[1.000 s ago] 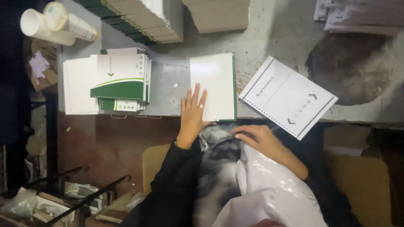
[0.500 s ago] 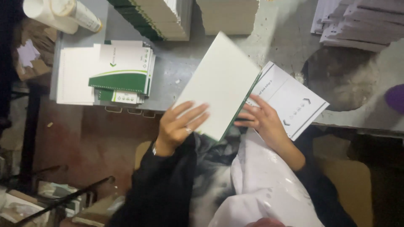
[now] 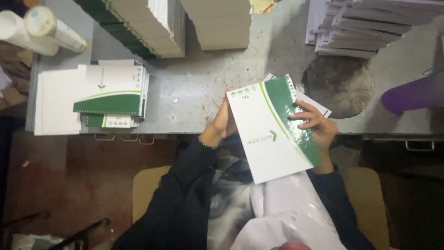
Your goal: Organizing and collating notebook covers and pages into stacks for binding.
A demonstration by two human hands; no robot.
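I hold a white notebook cover with a green curved band (image 3: pixel 274 134) up over my lap, tilted, its top corner toward eleven o'clock. My right hand (image 3: pixel 315 127) grasps it along the green edge at three o'clock, fingers spread across the glossy front. My left hand (image 3: pixel 221 127) presses flat against the cover's edge at nine o'clock, fingers straight and together, mostly hidden behind the sheet. Just under the cover, at one o'clock, a corner of a white printed sheet (image 3: pixel 319 105) shows on the grey metal table (image 3: pixel 199 92). At nine o'clock, well apart from my hands, lies a stack of matching white-and-green covers (image 3: pixel 111 95) on top of plain white sheets. At twelve o'clock stand tall piles of cream paper blocks (image 3: pixel 217 23), and at two o'clock more stacked white pages (image 3: pixel 370 23). A round dark stain (image 3: pixel 340 83) marks the table near the cover. White cardboard rolls (image 3: pixel 39 30) lie at ten o'clock.
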